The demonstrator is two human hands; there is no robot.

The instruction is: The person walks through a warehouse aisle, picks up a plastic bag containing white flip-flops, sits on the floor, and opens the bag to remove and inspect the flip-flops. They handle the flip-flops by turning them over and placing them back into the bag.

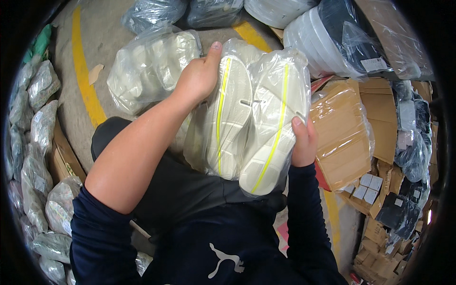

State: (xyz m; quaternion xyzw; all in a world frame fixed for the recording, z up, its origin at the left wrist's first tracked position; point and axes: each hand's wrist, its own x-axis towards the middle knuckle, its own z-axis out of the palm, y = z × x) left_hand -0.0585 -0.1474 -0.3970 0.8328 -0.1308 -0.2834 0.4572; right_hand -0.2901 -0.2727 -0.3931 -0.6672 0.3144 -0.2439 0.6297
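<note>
Two-handed, supporting plastic-bagged cream shoes (266,126) soles-up above the lap (190,187), apparently loading both sides for balance; gripping the right edge with the right hand (305,142); steadying the upper-left edge with the left hand (199,78), leaving the hidden fingers' closure unclear.

2 shoes (273,121) are between cartons (377,116) at right and, apparently, parcels (36,176) at left.

Plastic-wrapped pale shoes (267,123), held side by side, show yellow-striped soles (230,118).
</note>
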